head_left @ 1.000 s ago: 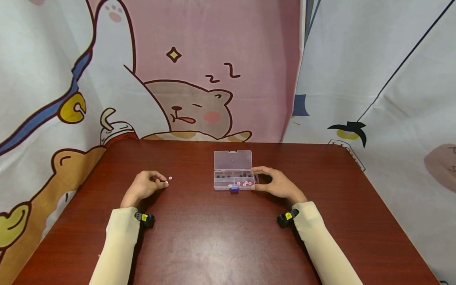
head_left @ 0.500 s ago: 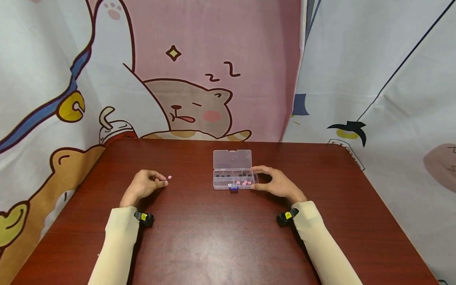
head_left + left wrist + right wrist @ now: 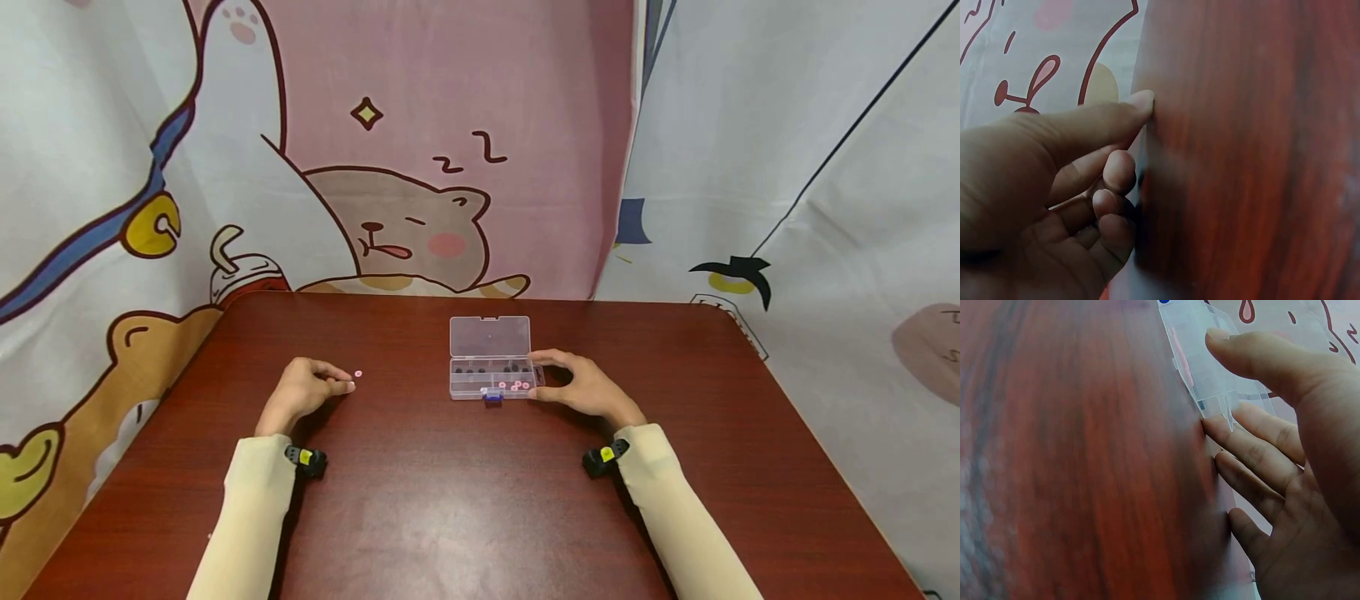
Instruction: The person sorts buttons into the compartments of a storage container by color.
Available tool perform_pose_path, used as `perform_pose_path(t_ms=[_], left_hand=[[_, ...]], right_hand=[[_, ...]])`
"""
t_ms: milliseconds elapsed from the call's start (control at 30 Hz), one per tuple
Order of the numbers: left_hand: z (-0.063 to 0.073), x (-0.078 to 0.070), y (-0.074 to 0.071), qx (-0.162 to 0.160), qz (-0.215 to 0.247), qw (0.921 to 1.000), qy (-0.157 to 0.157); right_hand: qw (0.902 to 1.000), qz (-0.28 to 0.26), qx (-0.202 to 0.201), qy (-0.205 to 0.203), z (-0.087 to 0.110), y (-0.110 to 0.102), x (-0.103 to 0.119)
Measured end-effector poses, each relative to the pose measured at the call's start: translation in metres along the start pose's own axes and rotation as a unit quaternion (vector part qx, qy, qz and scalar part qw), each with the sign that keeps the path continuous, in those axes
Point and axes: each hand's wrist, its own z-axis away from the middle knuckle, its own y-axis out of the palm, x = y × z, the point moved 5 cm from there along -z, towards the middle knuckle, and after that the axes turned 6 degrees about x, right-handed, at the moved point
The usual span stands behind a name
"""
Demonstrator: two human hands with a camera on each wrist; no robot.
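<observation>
A small clear plastic compartment box [image 3: 491,382] stands on the table with its lid up. Several pink rings [image 3: 515,386] sit in its front row, and small dark pieces [image 3: 517,367] in the back row. My right hand [image 3: 583,383] holds the box's right end, thumb at the front and fingers behind. To the left, my left hand [image 3: 303,390] is low at the table, thumb and forefinger tips close together. One pink ring [image 3: 358,374] lies just beyond those fingertips. In the left wrist view the thumb [image 3: 1107,119] hides whether anything is between the tips.
The brown wooden table [image 3: 450,500] reaches back to a cartoon-printed cloth [image 3: 450,83]. A blue latch [image 3: 492,399] sticks out at the box's front. Each wrist carries a small black camera, the left one [image 3: 315,463] just past the sleeve cuff.
</observation>
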Motion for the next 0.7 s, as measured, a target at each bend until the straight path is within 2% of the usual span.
perform_pose_path(t_ms=[700], left_hand=[[-0.0029,-0.0021,-0.001,0.004,-0.032,0.9991,0.028]], right_hand=[[0.9999,-0.013,0.003,0.011,0.0009,0.001,-0.0002]])
